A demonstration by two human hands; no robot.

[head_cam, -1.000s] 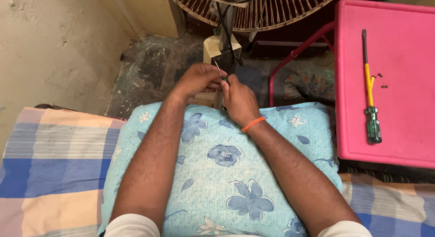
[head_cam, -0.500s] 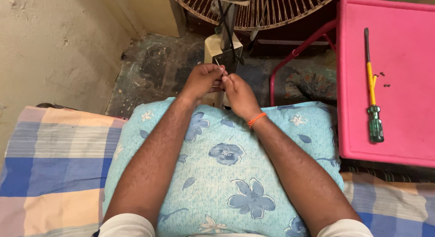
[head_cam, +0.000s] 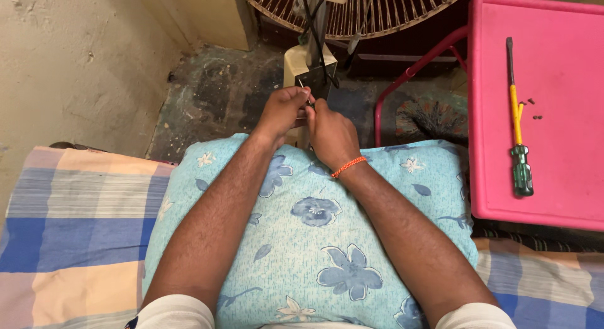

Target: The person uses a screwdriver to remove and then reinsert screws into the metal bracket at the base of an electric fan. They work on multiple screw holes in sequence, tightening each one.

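Note:
My left hand [head_cam: 281, 112] and my right hand [head_cam: 329, 132] meet just past the far edge of a light blue floral pillow [head_cam: 302, 241] on which my forearms rest. Between the fingertips of both hands I pinch a thin wire [head_cam: 304, 90] whose bare end sticks up. The wire runs toward a small dark box [head_cam: 313, 77] at the foot of a fan stand. An orange thread band [head_cam: 348, 166] circles my right wrist.
A fan grille [head_cam: 377, 11] stands at the top. At the right, a pink plastic stool [head_cam: 553, 108] carries a yellow and green screwdriver [head_cam: 517, 127] and a few small screws [head_cam: 531, 108]. A checked blue sheet [head_cam: 75, 228] lies under the pillow. A rough wall is at the left.
Both hands have shifted slightly forward toward the fan stand, still pinching the wire; the wire's end now pokes up above my left fingers.

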